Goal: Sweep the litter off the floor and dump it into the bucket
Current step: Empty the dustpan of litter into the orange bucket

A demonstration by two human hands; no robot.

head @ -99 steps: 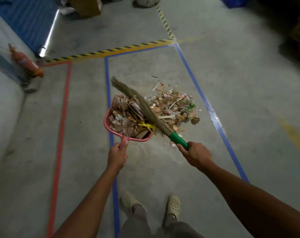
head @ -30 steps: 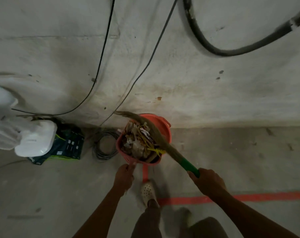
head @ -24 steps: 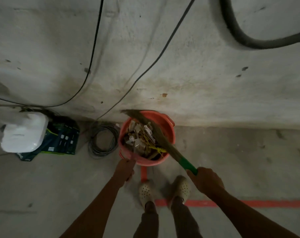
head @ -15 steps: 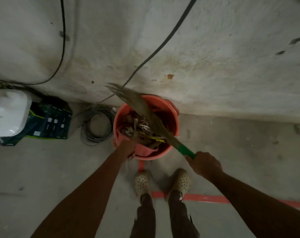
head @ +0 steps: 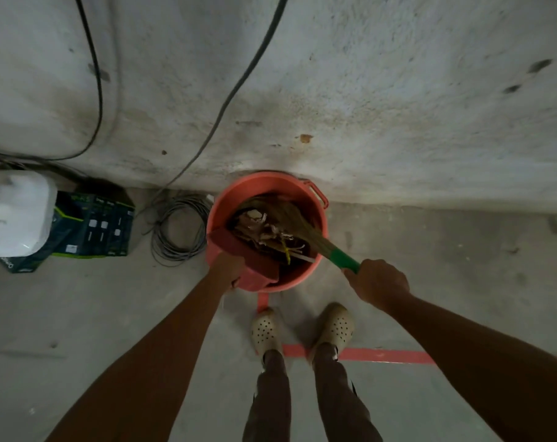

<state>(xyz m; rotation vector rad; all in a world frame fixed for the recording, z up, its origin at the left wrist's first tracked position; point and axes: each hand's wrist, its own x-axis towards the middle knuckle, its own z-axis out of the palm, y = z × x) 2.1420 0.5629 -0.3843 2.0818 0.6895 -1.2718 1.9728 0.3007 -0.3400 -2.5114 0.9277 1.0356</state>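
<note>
An orange bucket (head: 315,202) stands against the wall, straight ahead of my feet. My left hand (head: 227,269) grips the handle of the red dustpan (head: 239,247), which is tipped steeply over the bucket's near rim. Litter (head: 264,229) of paper and cardboard scraps lies inside the bucket. My right hand (head: 377,282) holds the green grip of the straw broom (head: 298,221), whose bristles reach down into the bucket over the litter.
A concrete wall (head: 366,90) rises right behind the bucket, with cables (head: 226,103) hanging down it. A coil of grey wire (head: 178,228), a dark box (head: 95,224) and a white container (head: 14,215) sit to the left. Red floor tape (head: 382,355) runs under my shoes.
I carried the loaded dustpan from the litter pile to the bucket. In the last half second the pan tipped up and its load dropped in, and the broom head sank into the bucket.
</note>
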